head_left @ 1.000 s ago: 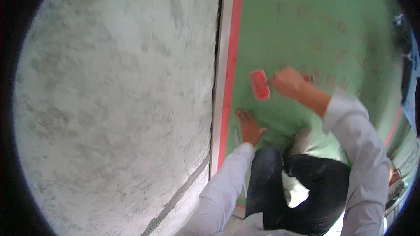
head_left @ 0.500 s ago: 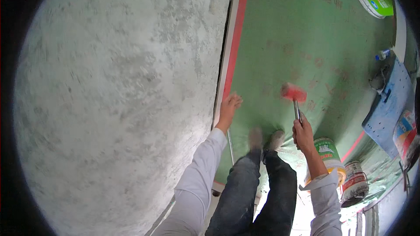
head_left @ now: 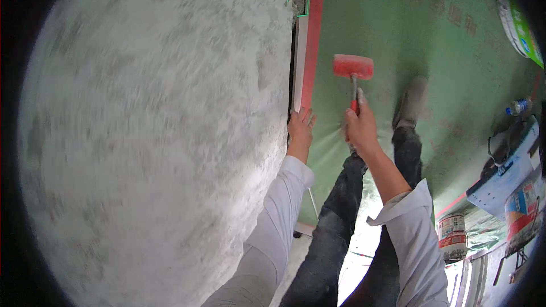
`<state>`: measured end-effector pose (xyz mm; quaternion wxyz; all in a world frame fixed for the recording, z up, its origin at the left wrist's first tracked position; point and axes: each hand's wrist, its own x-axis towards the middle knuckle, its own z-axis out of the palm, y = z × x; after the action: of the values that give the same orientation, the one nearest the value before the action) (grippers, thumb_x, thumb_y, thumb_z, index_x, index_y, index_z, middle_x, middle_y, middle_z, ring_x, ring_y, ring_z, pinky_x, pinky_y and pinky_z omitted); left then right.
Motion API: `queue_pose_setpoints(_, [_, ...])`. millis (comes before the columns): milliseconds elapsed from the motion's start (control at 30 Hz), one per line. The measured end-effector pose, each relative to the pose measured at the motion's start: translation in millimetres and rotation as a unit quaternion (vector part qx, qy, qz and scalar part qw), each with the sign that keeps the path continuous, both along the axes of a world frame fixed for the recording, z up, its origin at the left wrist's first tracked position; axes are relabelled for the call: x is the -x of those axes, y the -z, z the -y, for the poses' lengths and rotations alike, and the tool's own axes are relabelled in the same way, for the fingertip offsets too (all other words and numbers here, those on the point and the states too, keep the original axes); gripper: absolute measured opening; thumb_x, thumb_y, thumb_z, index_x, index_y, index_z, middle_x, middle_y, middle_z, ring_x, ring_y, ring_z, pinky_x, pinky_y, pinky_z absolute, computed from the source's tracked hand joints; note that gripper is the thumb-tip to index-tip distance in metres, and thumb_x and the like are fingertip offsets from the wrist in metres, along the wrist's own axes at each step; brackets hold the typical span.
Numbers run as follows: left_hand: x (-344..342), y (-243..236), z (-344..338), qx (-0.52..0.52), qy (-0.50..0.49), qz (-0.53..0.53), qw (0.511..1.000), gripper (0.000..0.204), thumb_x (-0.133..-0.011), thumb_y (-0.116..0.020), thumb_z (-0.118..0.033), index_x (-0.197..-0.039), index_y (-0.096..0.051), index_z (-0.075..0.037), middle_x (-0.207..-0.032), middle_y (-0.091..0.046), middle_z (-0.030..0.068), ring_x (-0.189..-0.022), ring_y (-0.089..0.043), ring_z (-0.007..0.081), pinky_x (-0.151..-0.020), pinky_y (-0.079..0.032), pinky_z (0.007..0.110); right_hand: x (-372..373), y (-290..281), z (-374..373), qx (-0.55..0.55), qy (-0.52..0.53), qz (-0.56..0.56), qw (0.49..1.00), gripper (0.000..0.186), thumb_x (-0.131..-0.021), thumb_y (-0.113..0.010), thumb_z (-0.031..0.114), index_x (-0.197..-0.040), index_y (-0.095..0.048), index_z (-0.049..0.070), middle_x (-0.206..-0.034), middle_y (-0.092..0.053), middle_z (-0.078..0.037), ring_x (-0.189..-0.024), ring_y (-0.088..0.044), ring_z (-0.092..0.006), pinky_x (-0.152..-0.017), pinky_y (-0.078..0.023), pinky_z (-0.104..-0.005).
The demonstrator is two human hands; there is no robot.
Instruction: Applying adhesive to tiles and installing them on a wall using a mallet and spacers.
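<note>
There is just one view, from the camera on my head. It looks down past my arms, which come in from the bottom of the frame. A grey wall (head_left: pixel 153 136) fills the left, very near. The green floor (head_left: pixel 432 40) lies farther off, upper right.

- One red paint roller (head_left: pixel 353 66) was at upper centre of the frame.
- Two hands: left (head_left: pixel 300 127), right (head_left: pixel 359 127), mid-frame.
- One paint can (head_left: pixel 453 237) at lower right.
- One plastic bottle (head_left: pixel 517 106) at right edge.
</note>
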<state>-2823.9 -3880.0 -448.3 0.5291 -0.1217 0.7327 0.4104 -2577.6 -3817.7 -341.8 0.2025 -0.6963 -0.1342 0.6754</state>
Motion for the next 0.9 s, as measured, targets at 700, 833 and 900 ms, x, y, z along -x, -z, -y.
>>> queue_pose_setpoints(700, [64,71,12,0.063,0.318,-0.202,0.924,0.044,-0.116,-0.041,-0.028,-0.153,-0.054,-0.008,-0.160,-0.053,0.0138,-0.144,-0.054,0.0322,-0.120,-0.047,0.039,107,34,-55,-0.088,0.010,0.034,0.995,0.062,-0.102,-0.062,0.010,-0.161,-0.047,-0.003,-0.112,-0.072,-0.035,-0.101,-0.074,-0.0502,-0.087,-0.058,-0.0523])
queue_pose_setpoints(833, [-24,67,3,0.061,-0.119,-0.015,0.991,0.057,-0.120,-0.043,-0.030,-0.167,-0.030,-0.001,-0.174,-0.039,0.0107,-0.150,-0.052,0.0336,-0.121,-0.051,0.052,86,57,-19,-0.064,-0.012,0.103,0.993,0.063,-0.103,-0.062,0.011,-0.162,-0.046,-0.004,-0.116,-0.072,-0.029,-0.096,-0.074,-0.0413,-0.089,-0.058,-0.0471])
queue_pose_setpoints(900, [-26,61,-7,0.116,0.005,-0.046,0.992,0.055,-0.120,-0.044,-0.029,-0.167,-0.031,-0.002,-0.173,-0.040,0.0109,-0.151,-0.051,0.0337,-0.122,-0.050,0.053,82,58,-22,-0.052,-0.036,0.092,0.994,0.063,-0.103,-0.062,0.011,-0.162,-0.046,-0.003,-0.116,-0.072,-0.029,-0.096,-0.074,-0.0417,-0.088,-0.058,-0.0466])
